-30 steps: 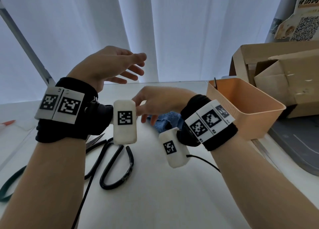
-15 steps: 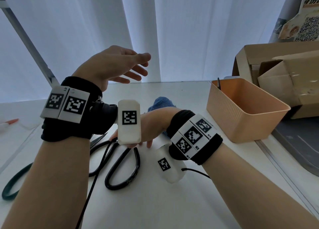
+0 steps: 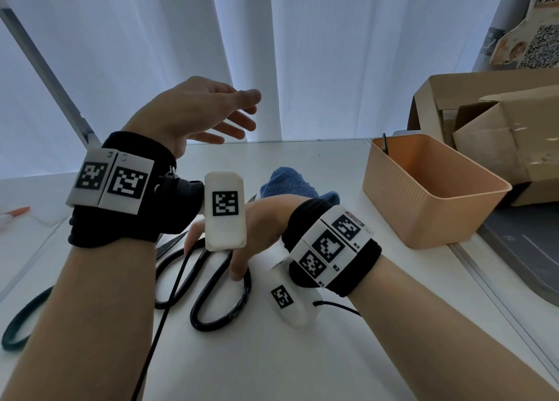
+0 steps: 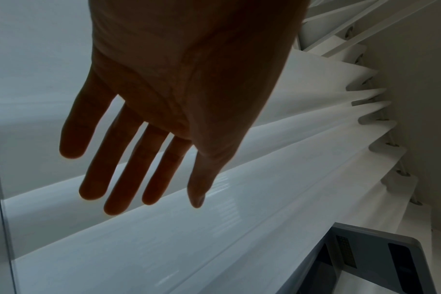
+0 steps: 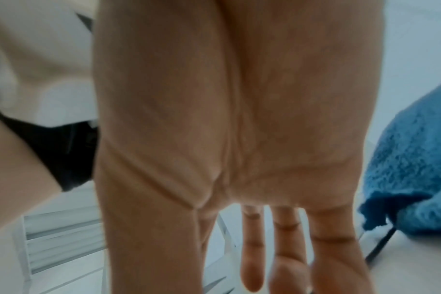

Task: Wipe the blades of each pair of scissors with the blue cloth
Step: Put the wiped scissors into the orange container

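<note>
Black scissors [image 3: 211, 282] lie on the white table, handles towards me, blades running under my left wrist. A second, green-handled pair [image 3: 18, 322] shows at the far left edge. The blue cloth [image 3: 287, 182] lies loose on the table just behind my right hand. That right hand [image 3: 234, 260] hangs low over the black handles with straight fingers [image 5: 277, 268], its thumb touching a handle loop, and it holds nothing. The blue cloth [image 5: 411, 169] lies beside this palm. My left hand [image 3: 239, 113] is raised above the table, its fingers [image 4: 129, 179] spread and empty.
An orange plastic bin [image 3: 423, 195] stands to the right, with a dark thin item leaning in its far corner. Cardboard boxes [image 3: 499, 122] sit behind it. A red-tipped item [image 3: 18, 211] lies at the far left. White curtains close off the back.
My right hand has left the blue cloth and dropped left and down onto the black scissors' handles. The cloth now lies uncovered. My left hand has stayed raised and open.
</note>
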The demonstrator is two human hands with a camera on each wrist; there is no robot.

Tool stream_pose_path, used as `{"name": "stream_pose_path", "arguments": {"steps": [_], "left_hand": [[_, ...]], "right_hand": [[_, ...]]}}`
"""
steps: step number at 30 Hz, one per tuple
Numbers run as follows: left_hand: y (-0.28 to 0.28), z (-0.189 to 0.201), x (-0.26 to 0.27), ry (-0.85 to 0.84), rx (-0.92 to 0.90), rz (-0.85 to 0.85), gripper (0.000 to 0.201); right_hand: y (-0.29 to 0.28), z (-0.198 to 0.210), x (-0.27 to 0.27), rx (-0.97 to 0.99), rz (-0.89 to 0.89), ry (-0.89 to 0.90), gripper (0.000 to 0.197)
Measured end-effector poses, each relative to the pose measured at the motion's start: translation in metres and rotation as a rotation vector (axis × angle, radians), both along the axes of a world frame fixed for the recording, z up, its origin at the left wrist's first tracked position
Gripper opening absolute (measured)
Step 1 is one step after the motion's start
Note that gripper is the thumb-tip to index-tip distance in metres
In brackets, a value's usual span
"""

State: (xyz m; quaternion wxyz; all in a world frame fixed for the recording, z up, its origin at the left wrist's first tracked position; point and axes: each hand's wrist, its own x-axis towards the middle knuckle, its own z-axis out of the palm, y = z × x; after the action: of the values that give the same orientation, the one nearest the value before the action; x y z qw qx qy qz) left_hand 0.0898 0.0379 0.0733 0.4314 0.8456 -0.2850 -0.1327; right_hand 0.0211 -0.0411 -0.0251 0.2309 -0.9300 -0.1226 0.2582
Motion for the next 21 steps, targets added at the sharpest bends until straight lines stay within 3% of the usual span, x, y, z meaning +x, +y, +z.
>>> {"name": "stream_pose_path", "arguments": {"steps": [4,11,21], "left_hand": [[-0.002,0.0,-0.002,0.0,0.002,-0.003,0.037],[-0.002,0.001,-0.002,-0.004,0.002,-0.007,0.037],[0.008,0.005,0.0,-0.023,-0.059,0.038,0.038]], "right_hand": [[0.007,-0.001,0.0,0.062,0.021,0.078,0.06],[0.012,0.004,-0.003,0.021,0.115,-0.02,0.041],[-0.01,0.012,-0.01,0.029,-0.017,-0.256,0.041]]}}
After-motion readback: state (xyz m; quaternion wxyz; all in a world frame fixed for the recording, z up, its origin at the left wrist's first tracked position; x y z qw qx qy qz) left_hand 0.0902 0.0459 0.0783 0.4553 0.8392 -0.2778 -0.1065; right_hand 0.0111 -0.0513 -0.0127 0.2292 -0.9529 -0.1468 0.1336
